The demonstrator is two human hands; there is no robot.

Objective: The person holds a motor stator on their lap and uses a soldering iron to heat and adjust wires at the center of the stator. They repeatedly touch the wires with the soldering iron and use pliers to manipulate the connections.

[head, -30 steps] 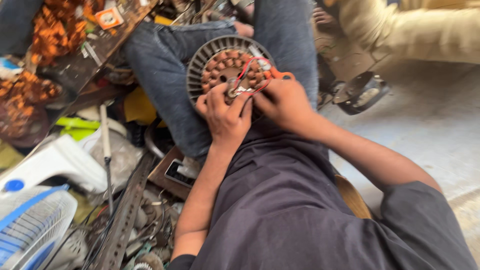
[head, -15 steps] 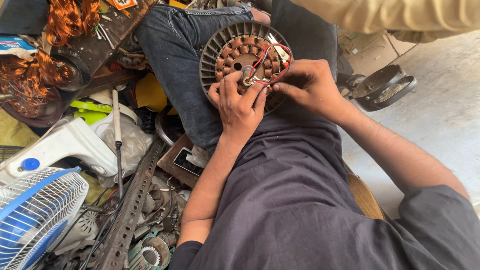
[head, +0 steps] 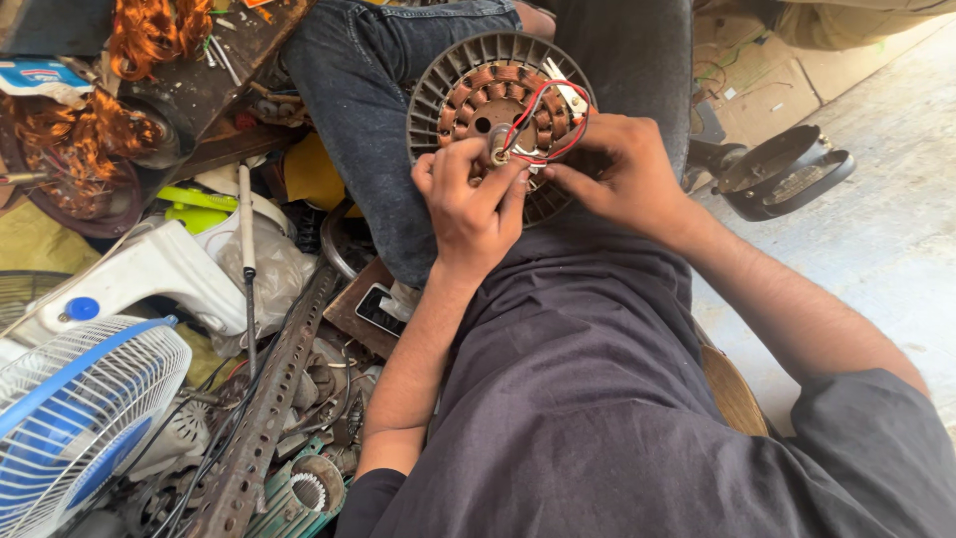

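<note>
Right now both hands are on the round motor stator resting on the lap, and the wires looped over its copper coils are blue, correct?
Not quite. The head view shows the left hand and right hand on the motor stator on the lap, but the wires looped over its copper coils are red, with a darker strand alongside, not blue.

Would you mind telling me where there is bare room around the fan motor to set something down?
The bare concrete floor on the right, beyond the right hand and the black housing, is the open patch. Left of the left hand it is crowded: white fan base, fan guard, perforated metal bar and copper wire.
</note>
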